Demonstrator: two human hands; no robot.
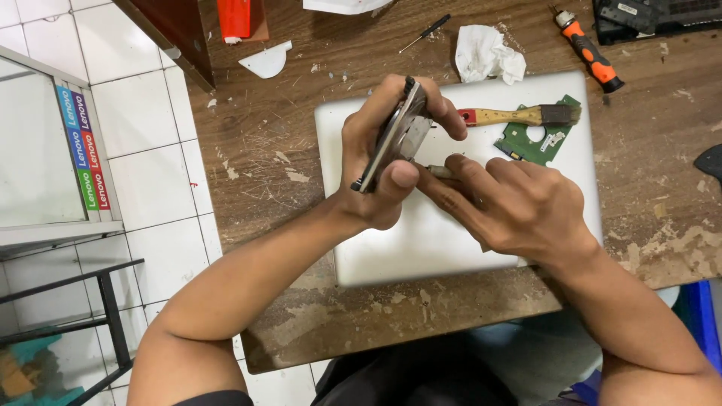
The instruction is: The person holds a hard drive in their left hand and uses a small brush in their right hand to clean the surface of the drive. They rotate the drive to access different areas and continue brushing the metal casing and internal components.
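One hard drive (398,135) is held on edge above a closed silver laptop (421,240), clamped in the left hand (376,169) between thumb and fingers. The right hand (519,207) pinches one small tool (438,171) whose tip meets the drive's face. On the laptop lid lie one green circuit board (540,140) and one wooden-handled brush (519,115). Farther out on the worktop (263,165): two screwdrivers, one thin black (426,33) and one orange-handled (589,51), plus one crumpled tissue (487,55).
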